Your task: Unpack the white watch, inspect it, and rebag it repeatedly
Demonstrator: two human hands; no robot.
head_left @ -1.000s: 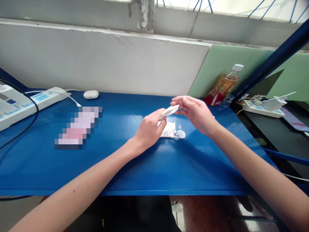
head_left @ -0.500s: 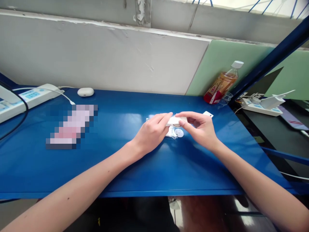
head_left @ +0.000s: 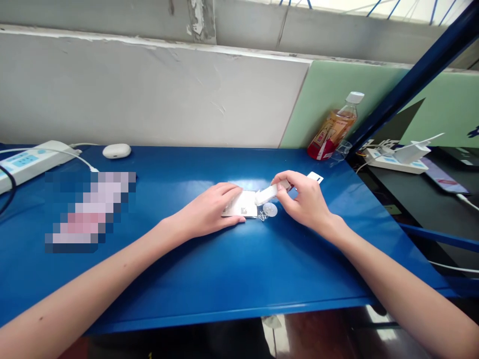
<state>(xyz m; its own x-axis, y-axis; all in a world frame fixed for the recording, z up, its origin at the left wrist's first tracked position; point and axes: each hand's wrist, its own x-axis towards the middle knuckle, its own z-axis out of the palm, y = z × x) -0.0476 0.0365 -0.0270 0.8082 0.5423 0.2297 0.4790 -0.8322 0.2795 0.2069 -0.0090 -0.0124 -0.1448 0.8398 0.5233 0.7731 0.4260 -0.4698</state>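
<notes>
The left hand [head_left: 215, 209] lies on a white packet [head_left: 247, 204] in the middle of the blue table [head_left: 194, 279]. Its thumb is spread away from the other fingers. The thumb lies along the near edge, and the fingers lie over the left part of the packet. The right part shows, with a small dark printed patch.

The right hand [head_left: 299, 197] is pinching a small white block [head_left: 267, 195] between its thumb and fingers. The block sticks out to the left and leans down a little, with its left end close by the packet's right edge. It is hard to tell if the two touch.

A clear round disc [head_left: 270, 210] is just on the near side of the block. Some thin, see-through bits [head_left: 262, 216] are right beside it, on its left. A white tag [head_left: 315, 177] with a dark slot peeks out from the far side of the right hand.

On the far right of the table, a bottle [head_left: 333, 130] with a white cap leans to the right, near a slanted blue bar [head_left: 415, 70].

On the far left there is a small white case [head_left: 117, 151], and a white power strip [head_left: 35, 160] is further left. Nearer than the case is a pink, blurry flat thing [head_left: 92, 207]. The end of a white cord [head_left: 88, 164] is at its far edge.
</notes>
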